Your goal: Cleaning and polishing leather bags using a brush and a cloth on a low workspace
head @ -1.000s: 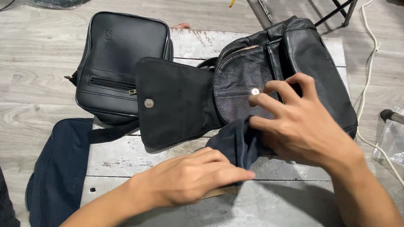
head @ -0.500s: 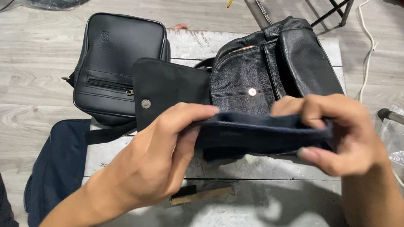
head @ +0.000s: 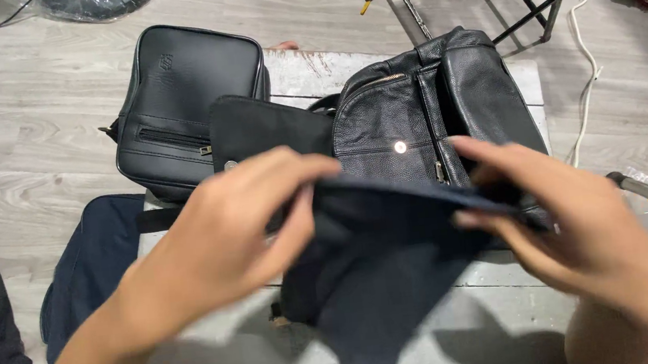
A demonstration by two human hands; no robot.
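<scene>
Head view: my left hand [head: 218,241] and right hand [head: 586,235] each pinch an edge of a dark navy cloth [head: 390,271], stretched above the grey wooden table [head: 507,323]. The black leather backpack [head: 428,107] lies open behind; the cloth remains outside it.

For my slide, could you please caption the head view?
Both hands, left and right, stretch dark blue cloth before a black leather bag.
</scene>
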